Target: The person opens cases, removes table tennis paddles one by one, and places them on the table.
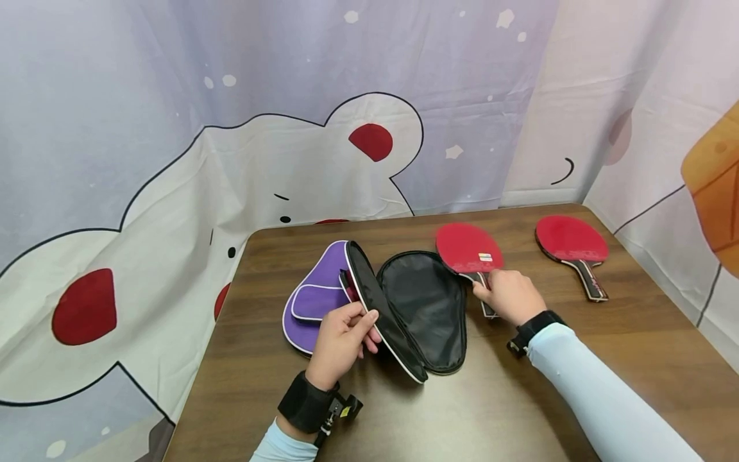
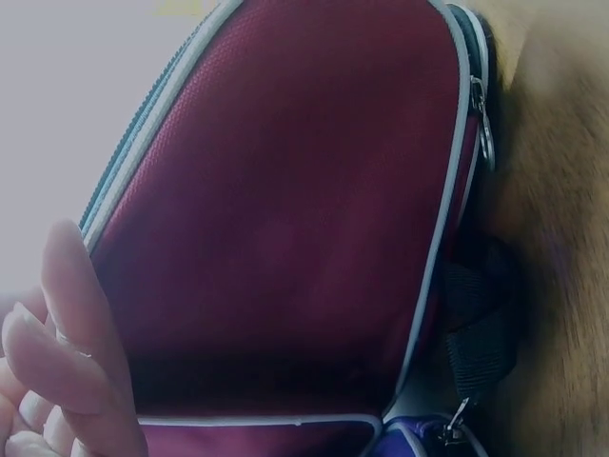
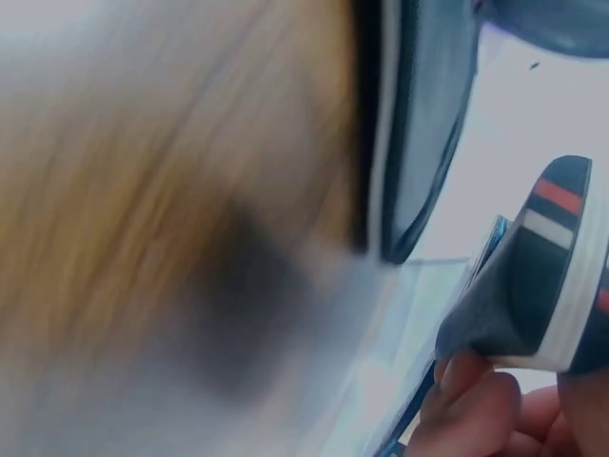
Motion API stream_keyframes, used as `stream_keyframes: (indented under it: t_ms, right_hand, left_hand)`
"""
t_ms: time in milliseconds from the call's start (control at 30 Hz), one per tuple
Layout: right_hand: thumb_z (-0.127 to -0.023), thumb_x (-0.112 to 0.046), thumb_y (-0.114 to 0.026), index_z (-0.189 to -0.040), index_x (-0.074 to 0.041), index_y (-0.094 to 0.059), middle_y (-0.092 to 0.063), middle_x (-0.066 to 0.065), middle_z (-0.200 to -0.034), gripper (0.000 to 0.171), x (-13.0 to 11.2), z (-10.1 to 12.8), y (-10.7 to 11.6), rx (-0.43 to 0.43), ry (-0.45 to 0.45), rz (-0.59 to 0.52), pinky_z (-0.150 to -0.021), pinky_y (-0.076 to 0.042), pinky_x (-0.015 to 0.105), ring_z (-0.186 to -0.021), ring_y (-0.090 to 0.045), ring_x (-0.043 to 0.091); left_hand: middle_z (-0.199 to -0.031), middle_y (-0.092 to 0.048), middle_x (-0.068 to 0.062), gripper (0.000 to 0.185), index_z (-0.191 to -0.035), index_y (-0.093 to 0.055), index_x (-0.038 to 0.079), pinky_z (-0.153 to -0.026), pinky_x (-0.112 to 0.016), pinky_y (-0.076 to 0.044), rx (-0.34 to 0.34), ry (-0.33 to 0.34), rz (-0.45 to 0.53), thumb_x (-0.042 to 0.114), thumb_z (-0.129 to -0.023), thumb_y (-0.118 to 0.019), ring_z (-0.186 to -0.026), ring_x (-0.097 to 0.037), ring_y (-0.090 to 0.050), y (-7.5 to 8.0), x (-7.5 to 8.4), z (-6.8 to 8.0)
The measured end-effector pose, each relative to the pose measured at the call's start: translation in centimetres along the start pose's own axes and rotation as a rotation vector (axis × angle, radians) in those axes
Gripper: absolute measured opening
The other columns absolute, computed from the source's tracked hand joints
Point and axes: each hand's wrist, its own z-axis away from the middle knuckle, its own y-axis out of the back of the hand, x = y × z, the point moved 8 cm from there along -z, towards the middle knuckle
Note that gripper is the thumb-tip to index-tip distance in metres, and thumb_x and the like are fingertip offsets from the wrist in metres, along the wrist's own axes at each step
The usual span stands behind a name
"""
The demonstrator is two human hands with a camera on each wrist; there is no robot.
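In the head view my left hand (image 1: 340, 340) pinches the white-piped edge of the raised cover of an unzipped paddle case (image 1: 424, 305). Its black inside faces up, and the left wrist view shows the cover's dark red outside (image 2: 285, 190). My right hand (image 1: 514, 296) grips the handle of a red table tennis paddle (image 1: 467, 247), whose blade lies over or just beside the case's upper right rim. Black, white and red stripes on the handle (image 3: 533, 286) show close up in the right wrist view. Under the raised cover, a purple paddle case (image 1: 308, 330) is partly hidden.
A second red paddle (image 1: 571, 239) lies at the right of the wooden table (image 1: 577, 359), its handle pointing toward the near side. Behind the table hangs a patterned cloth (image 1: 288, 58). A zipper pull (image 2: 487, 138) dangles from the dark red case's edge.
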Motion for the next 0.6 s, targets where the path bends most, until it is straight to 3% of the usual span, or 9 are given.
stream_keyframes:
  t_ms: [233,400,600]
  right_hand:
    - [-0.103,-0.032,-0.064,-0.070,-0.010,-0.049,-0.049,0.007,-0.060,0.043,2.1,-0.8,0.0,-0.018,-0.029,0.025,-0.059,-0.047,0.046,-0.056,-0.055,0.030]
    - [-0.105,-0.033,-0.063,-0.072,-0.009,-0.051,-0.051,0.008,-0.062,0.042,3.2,-1.3,-0.5,-0.069,-0.059,0.029,-0.059,-0.048,0.045,-0.058,-0.056,0.030]
    - [-0.106,-0.034,-0.062,-0.071,-0.009,-0.053,-0.053,0.009,-0.064,0.044,4.1,-2.4,-0.2,-0.086,-0.060,0.047,-0.060,-0.050,0.048,-0.059,-0.058,0.031]
  left_hand:
    - [-0.071,-0.075,-0.010,0.030,-0.085,-0.069,0.003,-0.044,-0.027,-0.052,0.014,-0.014,-0.010,0.019,-0.111,-0.069,-0.056,-0.033,-0.072,0.1,0.1,0.0]
    - [-0.071,-0.075,-0.007,0.030,-0.084,-0.068,0.005,-0.044,-0.028,-0.052,0.010,-0.001,-0.014,0.018,-0.111,-0.068,-0.058,-0.039,-0.072,0.0,-0.2,0.0]
    - [-0.071,-0.075,-0.005,0.030,-0.084,-0.068,0.007,-0.045,-0.028,-0.053,0.014,-0.002,-0.008,0.020,-0.111,-0.068,-0.058,-0.035,-0.073,0.2,-0.1,0.0]
